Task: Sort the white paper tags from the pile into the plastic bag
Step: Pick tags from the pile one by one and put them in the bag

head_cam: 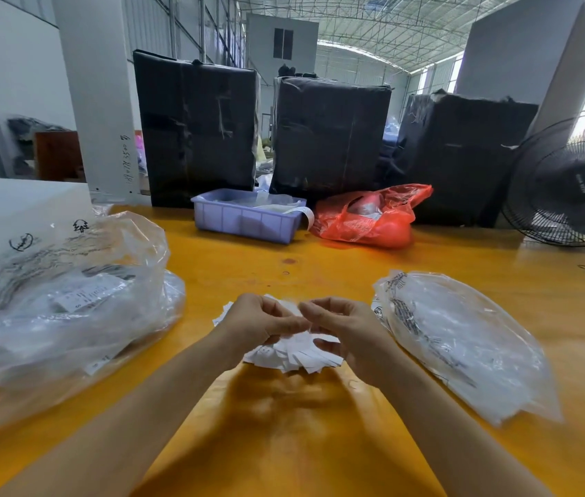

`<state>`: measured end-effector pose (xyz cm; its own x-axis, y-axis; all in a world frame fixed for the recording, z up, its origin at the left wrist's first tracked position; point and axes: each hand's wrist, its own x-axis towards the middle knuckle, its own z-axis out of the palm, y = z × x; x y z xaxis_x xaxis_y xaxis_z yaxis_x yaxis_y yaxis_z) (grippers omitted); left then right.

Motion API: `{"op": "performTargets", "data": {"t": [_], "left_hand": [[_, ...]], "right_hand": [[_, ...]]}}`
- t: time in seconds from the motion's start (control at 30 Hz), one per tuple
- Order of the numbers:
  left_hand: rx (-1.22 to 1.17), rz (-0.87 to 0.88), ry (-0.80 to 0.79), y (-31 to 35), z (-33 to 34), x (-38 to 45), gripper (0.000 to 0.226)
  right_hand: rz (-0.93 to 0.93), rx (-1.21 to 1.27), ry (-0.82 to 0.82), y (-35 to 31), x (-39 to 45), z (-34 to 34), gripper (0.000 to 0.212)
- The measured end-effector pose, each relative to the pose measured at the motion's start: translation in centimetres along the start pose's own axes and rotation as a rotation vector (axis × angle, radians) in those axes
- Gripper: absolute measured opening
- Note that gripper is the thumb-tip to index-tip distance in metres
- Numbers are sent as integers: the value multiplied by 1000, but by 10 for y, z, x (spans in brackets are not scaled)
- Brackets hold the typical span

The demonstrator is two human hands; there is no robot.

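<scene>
A pile of white paper tags lies on the yellow table in front of me. My left hand and my right hand hover over the pile with fingers curled, fingertips meeting above it and pinching white tags between them. The hands hide much of the pile. A flat clear plastic bag with printed marks lies just to the right of my right hand. A large crumpled clear plastic bag holding labelled packets sits to the left.
A lilac plastic tray and a red plastic bag stand at the far side of the table. Behind them are three black wrapped bales. A black fan stands at the right edge, a white box at the left.
</scene>
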<state>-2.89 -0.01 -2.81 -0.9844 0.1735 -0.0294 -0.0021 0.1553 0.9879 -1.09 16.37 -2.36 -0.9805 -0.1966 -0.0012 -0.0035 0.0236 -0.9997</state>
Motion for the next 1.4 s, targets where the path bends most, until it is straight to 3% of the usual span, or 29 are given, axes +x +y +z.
{"op": "performTargets", "data": {"t": [0.1, 0.17, 0.23, 0.3, 0.4, 0.5, 0.6, 0.8, 0.93, 1.07, 1.13, 1.2, 1.3, 1.4], "left_hand": [[-89, 11, 6, -2, 3, 1, 22], [-240, 18, 62, -3, 3, 3, 25], [-299, 26, 136, -4, 1, 5, 24], [-284, 36, 201, -6, -1, 6, 18], [-249, 37, 236, -10, -2, 8, 18], [-208, 50, 224, -13, -2, 9, 19], [-180, 69, 224, -15, 0, 10, 18], [-157, 89, 236, -17, 0, 10, 16], [-159, 90, 227, -16, 1, 12, 16], [-168, 95, 225, -17, 1, 12, 15], [-167, 94, 226, -17, 1, 11, 15], [-168, 91, 225, -16, 1, 11, 15], [-170, 84, 228, -15, 1, 10, 15], [-179, 81, 215, -14, 2, 9, 15]], "right_hand": [[-25, 27, 45, 0, 2, -1, 12], [-79, 64, 195, -2, 7, -7, 13], [-183, -176, 433, -3, 14, -24, 13], [-220, -602, 540, 0, 24, -42, 19], [-55, -1106, 361, 9, 43, -49, 42], [40, -1234, 198, 17, 59, -41, 37], [44, -1335, 212, 16, 72, -35, 29], [216, -1203, 304, 9, 86, -33, 55], [346, -1056, 310, 5, 89, -35, 44], [360, -929, 336, 7, 87, -33, 39], [302, -883, 329, 8, 84, -30, 31], [154, -676, 311, 8, 77, -28, 24], [-135, -360, 300, 4, 56, -22, 33], [-273, -212, 256, 2, 33, -16, 35]]}}
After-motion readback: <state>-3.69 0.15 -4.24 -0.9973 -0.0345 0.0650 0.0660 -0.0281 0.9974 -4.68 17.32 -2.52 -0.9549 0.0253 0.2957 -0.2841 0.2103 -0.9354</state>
